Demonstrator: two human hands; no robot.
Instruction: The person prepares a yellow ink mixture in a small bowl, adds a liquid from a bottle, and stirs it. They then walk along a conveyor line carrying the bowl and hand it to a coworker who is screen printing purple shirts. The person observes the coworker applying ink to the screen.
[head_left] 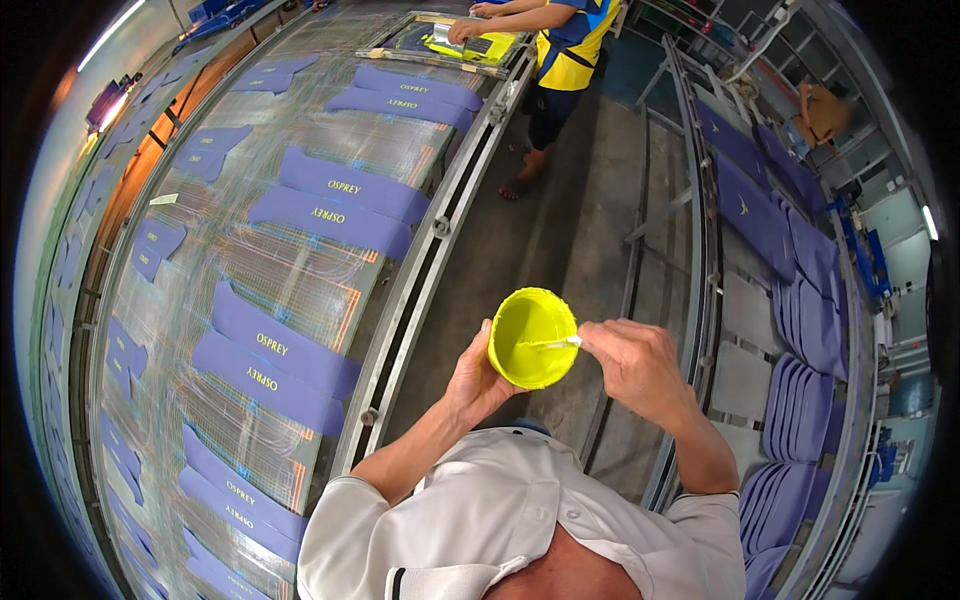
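A round tub of bright yellow-green ink (533,340) is held up before my chest. My left hand (474,370) is closed around its left side. In my right hand (632,368), at the tub's right rim, the fingers pinch a thin white stirring stick (563,343). The stick's far end reaches into the tub and is coated with ink. Thick ink covers the rim and inner wall. My left palm is partly hidden behind the tub.
Left, a long printing table (300,240) with a metal rail (440,226) carries purple printed fabric pieces (345,187). Ahead, a co-worker (575,50) handles a framed screen (440,45) with yellow ink. Right, racks hold stacked purple pieces (795,410). Another person (820,115) is farther back.
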